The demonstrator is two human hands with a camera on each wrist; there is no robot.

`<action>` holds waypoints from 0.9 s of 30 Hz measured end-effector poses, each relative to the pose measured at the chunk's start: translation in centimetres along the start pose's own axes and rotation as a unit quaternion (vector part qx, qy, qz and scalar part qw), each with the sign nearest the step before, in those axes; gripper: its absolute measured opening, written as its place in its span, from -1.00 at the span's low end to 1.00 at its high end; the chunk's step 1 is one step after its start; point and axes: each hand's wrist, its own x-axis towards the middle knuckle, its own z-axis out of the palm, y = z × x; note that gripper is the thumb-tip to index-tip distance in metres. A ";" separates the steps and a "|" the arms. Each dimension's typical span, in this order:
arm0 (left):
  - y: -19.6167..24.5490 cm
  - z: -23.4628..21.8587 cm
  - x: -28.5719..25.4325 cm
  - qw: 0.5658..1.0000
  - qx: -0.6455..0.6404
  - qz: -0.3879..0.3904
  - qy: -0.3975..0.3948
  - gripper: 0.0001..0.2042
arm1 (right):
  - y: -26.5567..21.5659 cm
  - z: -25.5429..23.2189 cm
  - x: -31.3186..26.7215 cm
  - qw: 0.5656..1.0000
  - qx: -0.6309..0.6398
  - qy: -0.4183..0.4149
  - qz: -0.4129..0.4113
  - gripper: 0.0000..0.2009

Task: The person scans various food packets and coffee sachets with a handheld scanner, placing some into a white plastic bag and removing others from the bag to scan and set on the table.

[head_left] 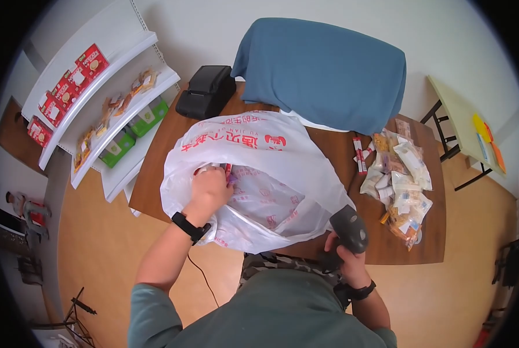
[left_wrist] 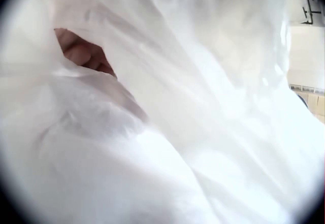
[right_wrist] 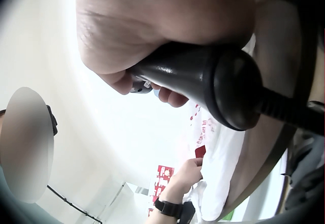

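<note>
A large white plastic bag (head_left: 323, 168) with red print lies spread on the table, its mouth gaping toward the person. My left hand (head_left: 211, 188) reaches into that mouth with fingers curled round a red-and-white packet (head_left: 228, 170); the packet is mostly hidden. Seen from the right wrist, a dark red piece of the packet (right_wrist: 200, 151) shows at the left fingertips. White film fills the left wrist view, with some fingers (left_wrist: 81, 54) visible through a gap. My right hand (head_left: 352, 264) grips the handle of a black barcode scanner (head_left: 350, 228) by the bag's right edge.
Clear packets of food (head_left: 401, 180) are heaped on the wooden table (head_left: 430, 232) at right, beside red-and-white sticks (head_left: 360, 155). Behind stand a black printer-like device (head_left: 206, 91) and a blue cloth-covered object (head_left: 323, 69). Shelves (head_left: 149, 43) with red boxes (head_left: 91, 61) are at left.
</note>
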 end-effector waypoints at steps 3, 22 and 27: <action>1.2 -2.4 0.0 0.974 -0.094 -0.105 -0.179 -0.65 | -0.6 -0.5 -0.8 1.000 -0.011 0.018 0.012 -0.47; 20.6 -2.5 -3.1 0.294 -0.917 -0.075 -0.257 -0.83 | -4.9 -5.4 -5.6 0.999 -0.028 0.024 0.034 -0.42; 22.3 -0.8 -3.0 0.283 -0.943 -0.050 -0.167 -0.80 | -3.9 -6.5 -6.2 0.998 -0.017 0.064 -0.002 -0.43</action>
